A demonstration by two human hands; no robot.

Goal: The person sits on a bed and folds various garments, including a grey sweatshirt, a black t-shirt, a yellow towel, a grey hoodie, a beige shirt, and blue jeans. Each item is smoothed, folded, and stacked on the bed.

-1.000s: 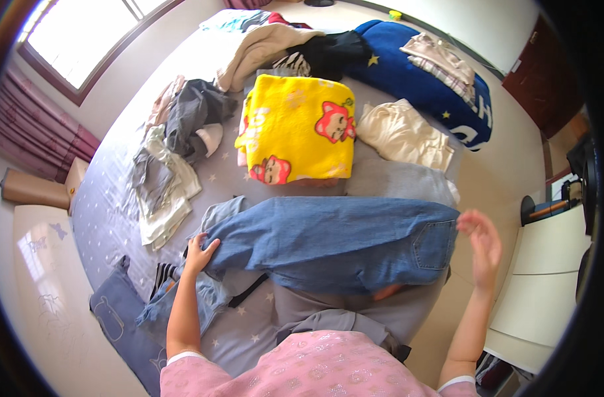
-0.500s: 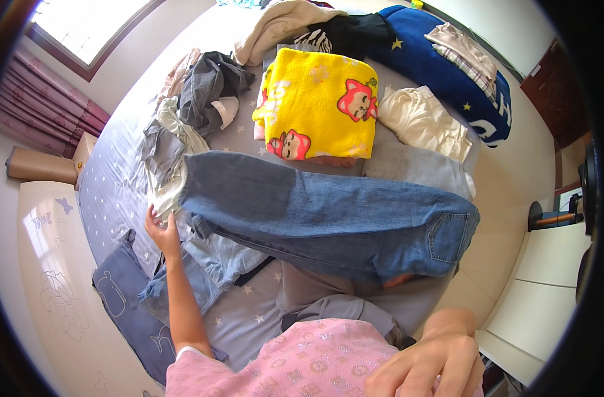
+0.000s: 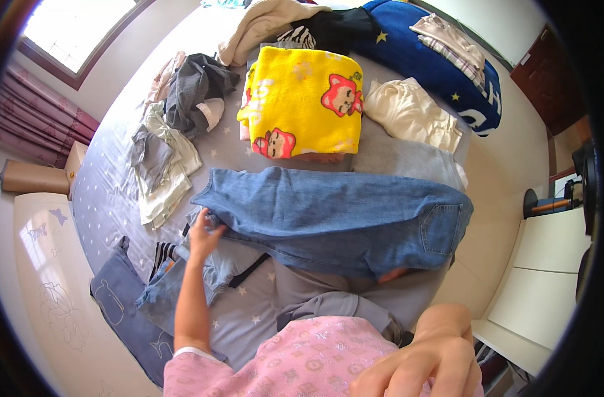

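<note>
A pair of blue jeans (image 3: 328, 205), one leg over the other, lies across my lap. The back pocket is at the right and the leg ends at the left. My left hand (image 3: 204, 235) touches the lower leg's hem, thumb and forefinger apart on either side of the denim edge. Close to the camera at the lower right is my right hand (image 3: 421, 364), its fingers curled. The fingertips are hidden, as is anything inside them. Just beyond the jeans sits a folded yellow blanket (image 3: 302, 99) with pink animal figures. Light blue denim (image 3: 209, 264) lies under my left forearm.
Dark grey garments (image 3: 199, 92) and a pale shirt (image 3: 166, 192) lie crumpled at the left. Cream clothing (image 3: 414, 112) and grey cloth (image 3: 394, 159) lie right of the blanket. A navy blanket (image 3: 394, 40) stretches behind. A white headboard (image 3: 44, 264) edges the bed's left.
My left hand has moved right from beside the pale shirt to the jeans' hem. The leg ends have shifted right, off the shirt, and the dark patch on them has gone. My right hand stays curled.
</note>
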